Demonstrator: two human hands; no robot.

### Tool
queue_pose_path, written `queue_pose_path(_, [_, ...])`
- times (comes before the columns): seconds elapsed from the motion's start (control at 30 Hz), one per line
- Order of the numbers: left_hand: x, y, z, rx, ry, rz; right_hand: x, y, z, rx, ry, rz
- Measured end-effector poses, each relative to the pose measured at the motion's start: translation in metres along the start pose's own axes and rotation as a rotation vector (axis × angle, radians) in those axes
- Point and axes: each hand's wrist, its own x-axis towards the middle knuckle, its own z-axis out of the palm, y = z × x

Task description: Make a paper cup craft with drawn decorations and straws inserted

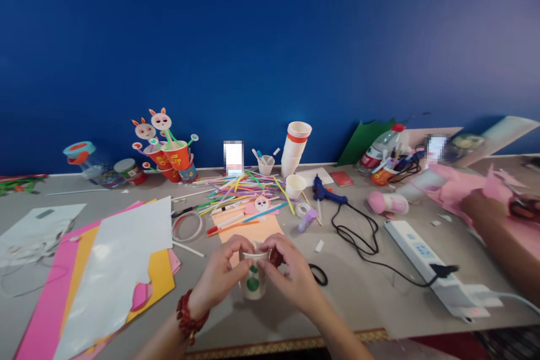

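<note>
1. My left grip (pixel 223 274) and right grip (pixel 292 271) pinched the rim of the white, green-spotted paper cup (pixel 253 288), seemingly to steady it.
2. It was upright near the grey surface's (pixel 358 304) front edge, probably for easy reach.

No lettering could be read: the yellow markings (pixel 180 160) on the orange-red cup (pixel 175 152), the red label (pixel 368 158) of the plastic bottle (pixel 383 145) and the lidded jar's (pixel 130 171) wrapper were too small or blurred.
</note>
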Motion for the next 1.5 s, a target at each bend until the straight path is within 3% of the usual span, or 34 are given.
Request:
queue_pose_path(0.1, [-0.002,-0.004,-0.003,-0.036,0.038,-0.032,-0.016,0.016,-0.009,-0.048,0.036,-0.041])
queue_pose_path(0.2, [-0.003,-0.01,-0.008,-0.136,0.087,-0.07,-0.037,0.04,-0.025,-0.306,0.143,-0.025])
queue_pose_path(0.33, [-0.001,-0.016,-0.012,-0.208,0.135,-0.106,-0.063,0.066,-0.043,-0.602,0.089,-0.014])
queue_pose_path(0.67, [0.001,-0.015,-0.017,-0.275,0.152,-0.11,-0.069,0.086,-0.053,-0.707,0.161,-0.029])
queue_pose_path(0.83, [-0.002,-0.017,-0.015,-0.151,0.09,-0.111,-0.053,0.062,-0.04,-0.55,0.215,-0.081])
queue_pose_path(0.97, [-0.005,-0.005,-0.004,0.115,-0.067,0.015,-0.035,0.018,-0.015,-0.29,0.05,-0.143])
queue_pose_path(1.07, [-0.008,0.006,0.002,0.232,-0.078,0.1,-0.023,-0.001,0.0,-0.287,-0.053,-0.18])
queue_pose_path(1.3, [-0.011,0.01,0.002,0.289,-0.053,0.151,-0.012,-0.001,0.003,-0.259,-0.169,-0.099])
queue_pose_path(1.5, [-0.01,0.013,0.004,0.241,-0.046,0.207,-0.008,-0.008,-0.002,-0.284,-0.182,-0.101])
